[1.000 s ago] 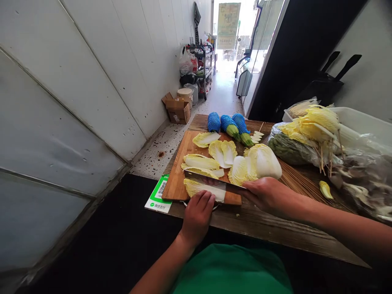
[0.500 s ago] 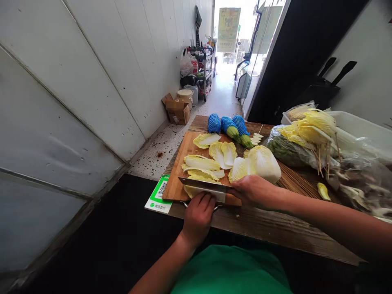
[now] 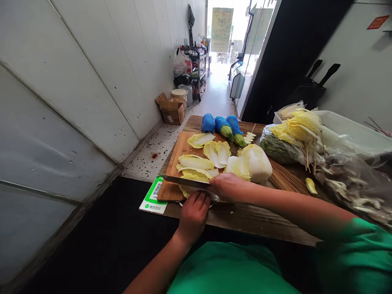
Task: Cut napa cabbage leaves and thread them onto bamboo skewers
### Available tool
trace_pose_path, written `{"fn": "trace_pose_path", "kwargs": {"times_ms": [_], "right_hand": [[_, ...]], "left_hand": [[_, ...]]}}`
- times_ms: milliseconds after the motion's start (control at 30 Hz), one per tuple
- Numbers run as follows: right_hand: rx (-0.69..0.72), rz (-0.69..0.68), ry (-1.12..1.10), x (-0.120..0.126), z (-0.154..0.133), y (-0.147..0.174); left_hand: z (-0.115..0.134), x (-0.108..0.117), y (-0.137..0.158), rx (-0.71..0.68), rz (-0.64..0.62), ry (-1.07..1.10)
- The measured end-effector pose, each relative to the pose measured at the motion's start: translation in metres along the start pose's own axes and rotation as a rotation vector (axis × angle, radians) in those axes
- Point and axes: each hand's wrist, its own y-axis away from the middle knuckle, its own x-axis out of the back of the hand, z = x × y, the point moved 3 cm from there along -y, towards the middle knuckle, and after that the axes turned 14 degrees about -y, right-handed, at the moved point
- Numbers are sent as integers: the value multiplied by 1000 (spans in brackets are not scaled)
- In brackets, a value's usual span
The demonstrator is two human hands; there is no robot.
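My right hand point(image 3: 229, 187) is wrapped around the handle of a kitchen knife point(image 3: 183, 181), whose broad blade points left. Under the blade lies a napa cabbage leaf point(image 3: 185, 190) at the near edge of the wooden cutting board point(image 3: 165, 191). With bent fingers, my left hand point(image 3: 192, 210) presses that leaf down, just on the near side of the knife. More loose cabbage leaves point(image 3: 196, 162) are spread over the board. A partly stripped cabbage head point(image 3: 259, 163) rests at its right side. The blade's lower edge is hard to make out against the leaf.
Zucchini in blue foam nets point(image 3: 226, 130) lie behind the board. To the right are wooden skewers point(image 3: 286, 179), skewered cabbage leaves point(image 3: 298, 126), plastic bags point(image 3: 346, 175) and a white tub point(image 3: 352, 126). A green QR card point(image 3: 154, 200) sits at the left table edge.
The knife has slid left and forward along the leaf with my right hand. My left hand stays pressed on the leaf. The whole view has shifted slightly.
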Motion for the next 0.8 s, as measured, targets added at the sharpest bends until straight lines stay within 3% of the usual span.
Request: {"fn": "trace_pose_path", "kwargs": {"times_ms": [167,367,467,600,700,800], "right_hand": [[12,147,-72,7,-1,-2],[-82,429,-168,35,18,52],[-80,397,-241,29,24,79],[-117,202,-214,10,28,96],[-133,138,-192,2,32,97],[-123,114,-194,-3,36,95]], "left_hand": [[0,1,4,-20,72,-13],[-4,8,6,-6,191,38],[-7,11,0,-33,168,65],[-14,13,-1,-156,73,145],[-30,15,3,51,124,240],[-49,23,1,473,306,156]]}}
